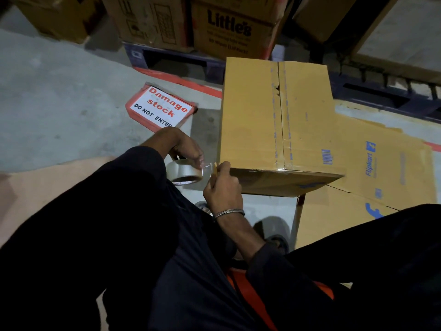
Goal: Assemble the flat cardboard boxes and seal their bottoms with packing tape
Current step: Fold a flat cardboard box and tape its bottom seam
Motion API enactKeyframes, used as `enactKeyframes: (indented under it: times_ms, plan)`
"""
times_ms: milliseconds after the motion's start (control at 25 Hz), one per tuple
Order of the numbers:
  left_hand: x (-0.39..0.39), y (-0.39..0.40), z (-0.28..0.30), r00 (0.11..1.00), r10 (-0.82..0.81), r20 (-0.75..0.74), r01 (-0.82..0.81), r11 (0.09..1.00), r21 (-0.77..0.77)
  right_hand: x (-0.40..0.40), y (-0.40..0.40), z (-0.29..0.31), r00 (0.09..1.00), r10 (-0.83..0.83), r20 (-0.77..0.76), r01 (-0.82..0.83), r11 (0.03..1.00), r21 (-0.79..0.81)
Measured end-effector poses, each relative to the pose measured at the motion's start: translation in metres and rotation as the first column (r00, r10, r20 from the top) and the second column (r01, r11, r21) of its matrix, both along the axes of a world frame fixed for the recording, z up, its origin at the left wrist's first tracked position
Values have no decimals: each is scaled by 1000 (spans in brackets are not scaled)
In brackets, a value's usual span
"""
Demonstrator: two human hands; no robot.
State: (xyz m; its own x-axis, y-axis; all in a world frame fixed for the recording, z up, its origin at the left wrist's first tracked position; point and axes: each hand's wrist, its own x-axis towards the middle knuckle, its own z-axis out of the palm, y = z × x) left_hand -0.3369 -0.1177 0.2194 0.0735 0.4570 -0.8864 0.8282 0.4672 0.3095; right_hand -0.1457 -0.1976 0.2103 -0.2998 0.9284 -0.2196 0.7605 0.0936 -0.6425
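Sitting low over a concrete floor (59,91), the person is working just beside the near left corner of an assembled cardboard box (276,120). The box is standing with its closed flaps facing up, a strip of clear tape running along the middle seam from the far edge to the near edge and lapping over it. The left hand (186,146) is gripping a roll of clear packing tape (185,172), fingers curled over the top of the roll, which is hovering above the person's dark-clad leg. The right hand (220,185) is pinching the free end of the tape (207,168) between thumb and fingers, close against the box's corner; a short clear length is stretching between the roll and that pinch. A metal bracelet (229,213) is sitting on the right wrist.

A flattened box (381,168) with blue printing is lying on the floor to the right, partly under the standing one. A red-and-white sign (162,107) reading "Damage stock DO NOT ENTER" is lying on the floor to the left of the box. Printed cartons (229,25) are resting on a dark pallet (171,59) farther back.
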Motion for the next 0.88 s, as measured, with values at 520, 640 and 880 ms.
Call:
enactKeyframes:
  times_ms: [520,640,880]
  plan:
    - [1,4,-3,1000,-6,4,6,1000,1,-3,-6,-19,993,71,95,-71,997,-4]
    - [1,3,-5,1000,-8,-12,8,1000,-5,10,-15,-19,981,124,147,-114,991,-74]
    - [-12,2,3,997,20,-71,-16,998,55,31,6,0,996,-78,-35,77,997,-17]
